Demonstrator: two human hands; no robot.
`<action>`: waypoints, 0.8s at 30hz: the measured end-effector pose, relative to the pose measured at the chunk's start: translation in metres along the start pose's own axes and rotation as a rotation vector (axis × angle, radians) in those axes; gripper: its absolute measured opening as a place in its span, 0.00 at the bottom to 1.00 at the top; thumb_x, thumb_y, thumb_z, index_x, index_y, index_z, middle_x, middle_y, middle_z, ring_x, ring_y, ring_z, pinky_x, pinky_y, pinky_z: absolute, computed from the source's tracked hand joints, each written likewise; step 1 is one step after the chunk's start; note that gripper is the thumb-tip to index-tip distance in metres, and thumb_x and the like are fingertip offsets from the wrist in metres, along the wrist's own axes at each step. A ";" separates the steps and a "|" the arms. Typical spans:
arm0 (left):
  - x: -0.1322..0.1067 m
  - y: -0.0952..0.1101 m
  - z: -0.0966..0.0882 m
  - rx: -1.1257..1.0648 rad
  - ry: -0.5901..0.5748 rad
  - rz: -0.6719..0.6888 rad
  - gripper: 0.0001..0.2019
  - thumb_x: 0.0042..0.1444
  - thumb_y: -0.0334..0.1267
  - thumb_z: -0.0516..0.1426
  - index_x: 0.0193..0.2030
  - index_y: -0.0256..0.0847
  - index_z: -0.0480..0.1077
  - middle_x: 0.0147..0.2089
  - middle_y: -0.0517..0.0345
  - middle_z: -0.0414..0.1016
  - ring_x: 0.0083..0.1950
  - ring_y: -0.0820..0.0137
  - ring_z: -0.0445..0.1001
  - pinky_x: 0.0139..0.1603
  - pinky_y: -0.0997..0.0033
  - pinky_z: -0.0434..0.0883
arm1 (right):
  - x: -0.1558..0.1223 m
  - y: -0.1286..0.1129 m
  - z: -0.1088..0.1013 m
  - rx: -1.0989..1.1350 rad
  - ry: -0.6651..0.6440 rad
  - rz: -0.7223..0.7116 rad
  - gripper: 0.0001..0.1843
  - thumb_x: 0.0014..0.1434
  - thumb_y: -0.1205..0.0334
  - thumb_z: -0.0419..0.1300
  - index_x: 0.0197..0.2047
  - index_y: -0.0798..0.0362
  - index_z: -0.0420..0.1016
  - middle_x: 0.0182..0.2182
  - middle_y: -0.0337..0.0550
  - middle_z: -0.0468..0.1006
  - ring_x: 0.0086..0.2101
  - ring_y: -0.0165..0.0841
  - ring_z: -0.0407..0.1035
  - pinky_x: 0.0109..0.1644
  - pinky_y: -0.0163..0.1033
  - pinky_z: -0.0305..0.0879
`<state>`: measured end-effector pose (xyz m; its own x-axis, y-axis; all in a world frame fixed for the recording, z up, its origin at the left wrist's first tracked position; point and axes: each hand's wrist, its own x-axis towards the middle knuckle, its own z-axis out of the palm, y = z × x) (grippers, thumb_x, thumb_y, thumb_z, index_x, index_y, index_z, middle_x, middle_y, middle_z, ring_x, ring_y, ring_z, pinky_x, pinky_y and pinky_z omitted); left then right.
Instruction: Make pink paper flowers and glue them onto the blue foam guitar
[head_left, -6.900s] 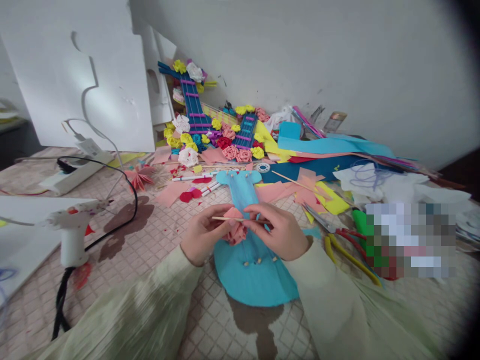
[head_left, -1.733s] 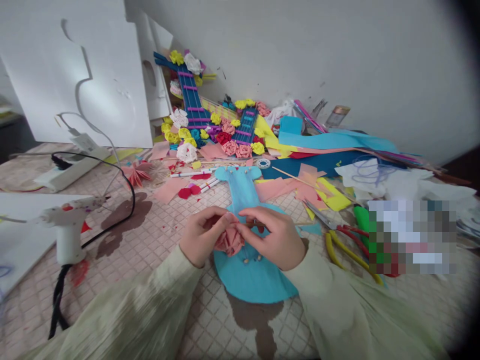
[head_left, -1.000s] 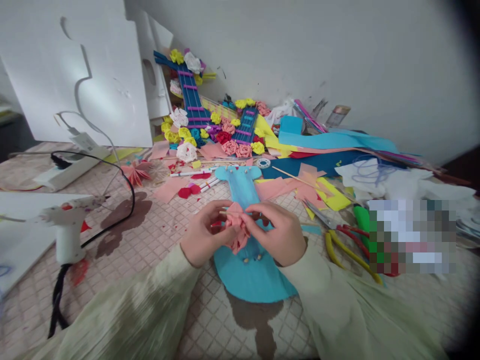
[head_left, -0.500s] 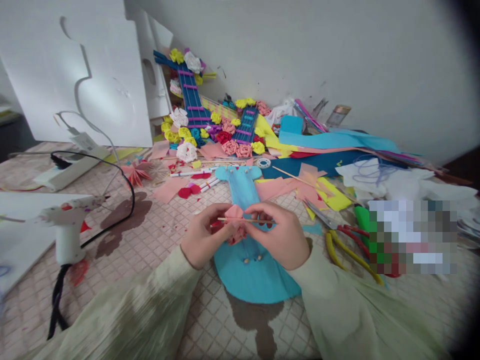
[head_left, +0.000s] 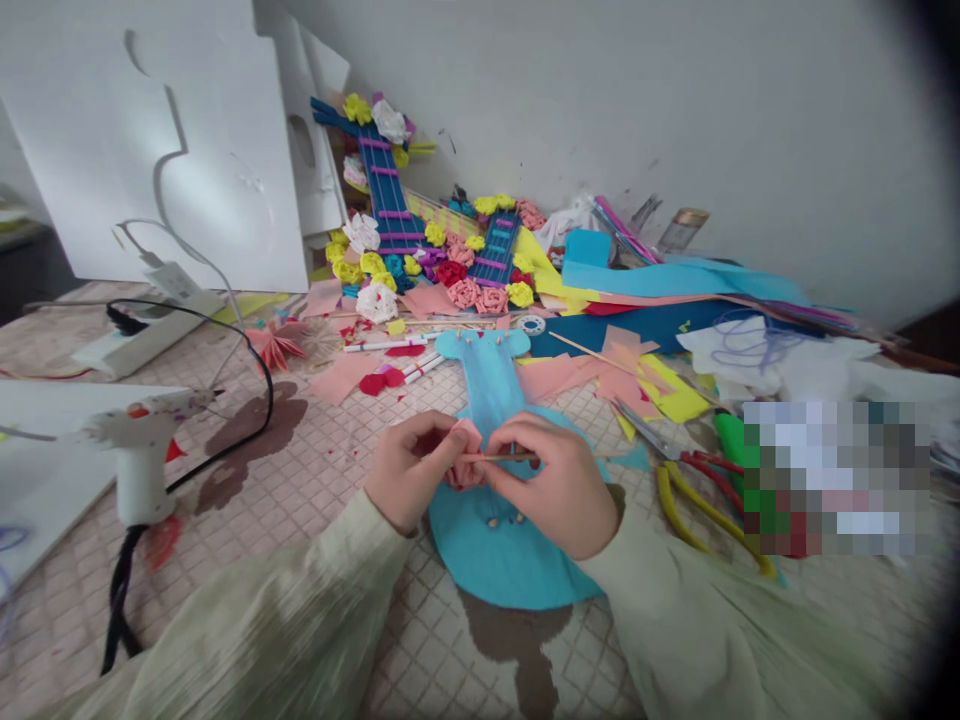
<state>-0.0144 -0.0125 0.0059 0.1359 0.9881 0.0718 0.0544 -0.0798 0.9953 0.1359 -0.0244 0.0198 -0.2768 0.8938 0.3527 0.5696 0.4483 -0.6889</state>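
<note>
My left hand (head_left: pixel 411 468) is closed, pinching a pink paper flower (head_left: pixel 466 472) between thumb and fingers. My right hand (head_left: pixel 556 478) is closed round a thin wooden stick (head_left: pixel 517 457), held level, its left end against the pink paper. Both hands are above a turquoise guitar-shaped piece (head_left: pixel 517 570), which lies flat on the table with its neck pointing away from me. Small beads show on its head and body. My fingers and the flower cover its middle.
A white glue gun (head_left: pixel 139 450) stands at left near a power strip (head_left: pixel 150 325). Scissors (head_left: pixel 652 435) and yellow-handled pliers (head_left: pixel 679 510) lie at right. Decorated blue paper guitars (head_left: pixel 394 205) and paper flowers stand at the back, with pink paper scraps (head_left: pixel 559 375) before them.
The stick has shifted right, its left end now at the pink paper rather than sticking out past it. The left fingers have moved up round the paper.
</note>
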 end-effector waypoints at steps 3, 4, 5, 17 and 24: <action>0.000 -0.001 0.000 0.008 -0.010 0.019 0.09 0.50 0.38 0.54 0.26 0.35 0.68 0.17 0.60 0.69 0.18 0.74 0.69 0.19 0.75 0.68 | -0.001 0.000 0.002 0.019 -0.011 0.046 0.04 0.48 0.69 0.59 0.25 0.54 0.67 0.25 0.38 0.69 0.28 0.29 0.64 0.31 0.34 0.61; -0.001 -0.001 0.000 0.019 -0.013 0.033 0.09 0.51 0.38 0.54 0.26 0.35 0.68 0.17 0.61 0.69 0.18 0.74 0.68 0.19 0.75 0.68 | -0.001 0.000 0.003 0.025 -0.016 0.056 0.04 0.48 0.69 0.59 0.25 0.54 0.67 0.25 0.38 0.69 0.28 0.29 0.64 0.31 0.34 0.62; -0.001 -0.001 0.000 0.037 -0.016 0.051 0.09 0.51 0.38 0.53 0.26 0.35 0.68 0.17 0.61 0.69 0.17 0.74 0.68 0.18 0.76 0.67 | -0.002 0.000 0.003 0.030 -0.020 0.063 0.04 0.48 0.69 0.59 0.25 0.54 0.67 0.25 0.38 0.68 0.28 0.28 0.64 0.31 0.34 0.62; -0.001 -0.002 0.000 0.265 0.064 0.192 0.08 0.51 0.37 0.54 0.29 0.35 0.69 0.22 0.59 0.71 0.23 0.75 0.70 0.23 0.77 0.69 | 0.001 0.001 -0.003 0.038 -0.036 -0.064 0.02 0.52 0.67 0.56 0.30 0.55 0.69 0.26 0.39 0.69 0.27 0.27 0.64 0.30 0.32 0.61; 0.000 -0.004 -0.002 0.261 0.103 0.164 0.09 0.51 0.38 0.53 0.28 0.35 0.70 0.24 0.57 0.72 0.26 0.73 0.70 0.26 0.76 0.67 | 0.000 0.002 0.002 -0.006 0.040 -0.134 0.04 0.53 0.66 0.55 0.31 0.55 0.72 0.27 0.41 0.70 0.30 0.29 0.66 0.33 0.34 0.63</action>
<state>-0.0161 -0.0121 0.0020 0.0637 0.9662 0.2498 0.2934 -0.2573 0.9207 0.1354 -0.0234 0.0172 -0.3195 0.8247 0.4666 0.5343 0.5635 -0.6301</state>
